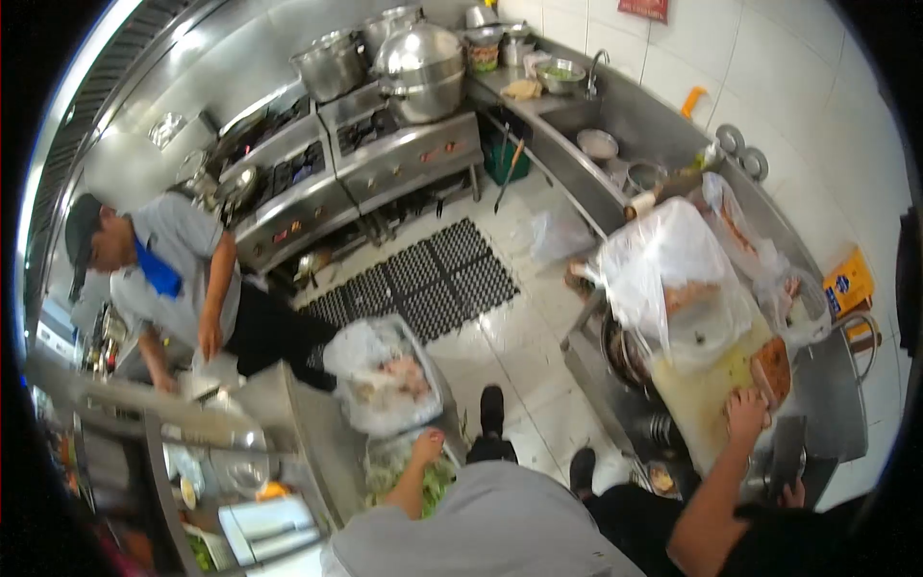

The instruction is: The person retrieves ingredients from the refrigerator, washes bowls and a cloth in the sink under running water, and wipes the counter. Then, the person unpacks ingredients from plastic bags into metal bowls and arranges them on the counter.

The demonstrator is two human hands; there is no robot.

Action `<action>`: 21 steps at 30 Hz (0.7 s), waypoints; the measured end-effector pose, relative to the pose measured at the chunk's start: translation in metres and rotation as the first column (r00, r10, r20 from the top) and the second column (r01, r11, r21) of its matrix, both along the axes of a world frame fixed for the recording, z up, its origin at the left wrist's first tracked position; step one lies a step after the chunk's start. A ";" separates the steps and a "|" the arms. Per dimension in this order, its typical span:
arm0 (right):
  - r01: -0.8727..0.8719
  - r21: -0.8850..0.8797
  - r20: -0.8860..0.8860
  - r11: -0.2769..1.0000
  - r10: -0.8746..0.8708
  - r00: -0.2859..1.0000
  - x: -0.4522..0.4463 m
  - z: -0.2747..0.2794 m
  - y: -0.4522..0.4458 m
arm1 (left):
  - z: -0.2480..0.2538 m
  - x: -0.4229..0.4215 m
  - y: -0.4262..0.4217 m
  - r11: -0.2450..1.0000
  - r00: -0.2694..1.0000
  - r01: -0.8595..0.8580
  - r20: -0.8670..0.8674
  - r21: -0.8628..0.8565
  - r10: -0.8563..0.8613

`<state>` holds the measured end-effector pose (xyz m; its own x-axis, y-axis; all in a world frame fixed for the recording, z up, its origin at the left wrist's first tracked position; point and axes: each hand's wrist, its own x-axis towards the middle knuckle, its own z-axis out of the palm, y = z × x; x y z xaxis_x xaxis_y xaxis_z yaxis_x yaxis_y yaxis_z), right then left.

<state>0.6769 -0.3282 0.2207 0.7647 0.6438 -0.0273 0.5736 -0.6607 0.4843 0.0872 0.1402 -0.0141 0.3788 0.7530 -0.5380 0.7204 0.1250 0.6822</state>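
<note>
Left hand (746,413) grips meat (772,371); cleaver (787,450) at its four o'clock could slip, nick it. Right hand's (793,494) fingers: can't tell.

Bright, fairly even light fills the room, leaving glare on the far domed steel lid (420,50) and sheen on the floor (529,375). Wide-angle distortion curves straight lines toward black corners; a blurred patch veils the far left.

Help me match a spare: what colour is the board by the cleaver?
Pale yellow; the board shows best in the head view.
</note>
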 end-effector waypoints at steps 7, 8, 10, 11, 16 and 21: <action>0.241 0.559 -0.296 0.793 -0.080 0.952 -0.007 0.015 0.060 | 0.100 0.163 0.238 0.855 0.949 0.185 0.137 0.485 -0.283; 0.515 0.709 -0.629 0.481 0.103 0.770 0.007 -0.002 0.036 | 0.112 0.200 0.270 0.855 0.929 0.196 0.189 0.480 -0.318; 0.846 0.532 -0.650 -0.023 0.629 0.426 0.012 -0.026 0.026 | 0.184 0.283 0.308 0.915 0.914 0.245 0.238 0.322 -0.328; 0.902 0.406 -0.473 -0.147 0.810 0.345 0.006 -0.022 0.027 | 0.200 0.320 0.328 0.888 0.872 0.279 0.290 0.364 -0.393; 0.815 0.545 -0.761 -0.197 0.292 0.580 -0.031 0.038 0.176 | 0.295 0.469 0.412 0.734 0.678 0.426 0.351 0.529 -0.646; 0.935 0.353 -0.884 -0.026 -0.339 0.324 -0.026 -0.228 0.399 | 0.303 0.536 0.521 0.763 0.688 0.477 0.354 0.436 -0.633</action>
<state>0.6511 0.0710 -0.0070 0.8536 -0.2502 -0.4569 -0.5014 -0.6324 -0.5905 0.6233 0.6611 0.2887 0.9139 0.4055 0.0179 0.1827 -0.4503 0.8740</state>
